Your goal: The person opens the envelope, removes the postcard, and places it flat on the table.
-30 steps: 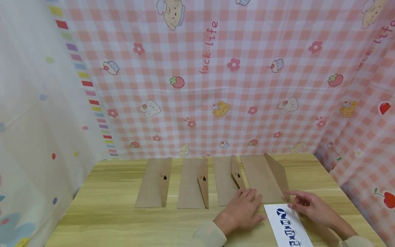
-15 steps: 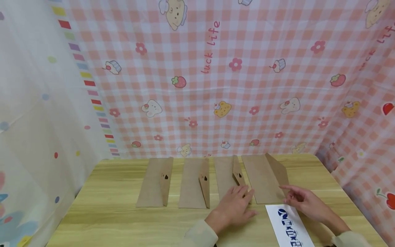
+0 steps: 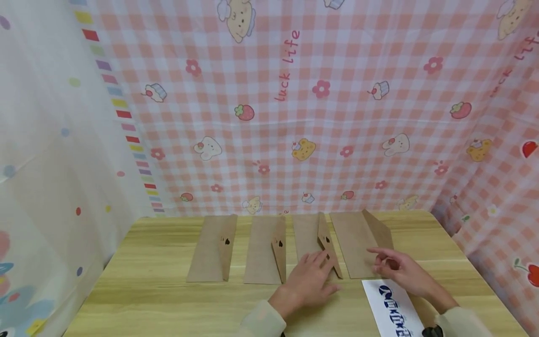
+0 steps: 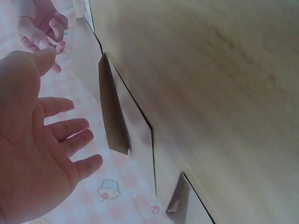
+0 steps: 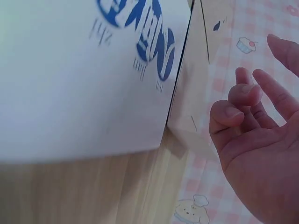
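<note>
Four-sided brown paper envelopes stand out in a row; my left hand (image 3: 307, 281) hovers or lies over the lower end of the third envelope (image 3: 306, 234), fingers spread, gripping nothing. That envelope's flap stands partly raised. In the left wrist view, the left hand (image 4: 42, 144) has its palm and loose fingers showing. My right hand (image 3: 400, 271) is over the lower right of the fourth envelope (image 3: 351, 248), whose flap is folded outward. Its index finger points left, the others curl loosely, holding nothing. Below it lies a white card (image 3: 396, 313) with blue lettering.
To the left lie a first envelope (image 3: 206, 250) and a second envelope (image 3: 261, 252), flaps bent up along their right sides. All rest on a wooden table (image 3: 160, 299). A pink checked cloth (image 3: 252, 140) hangs behind the table and along the right.
Both hands have moved left. The right hand has come away from the card's upper corner and the fourth envelope's flap. Envelopes and card stay about where they were.
</note>
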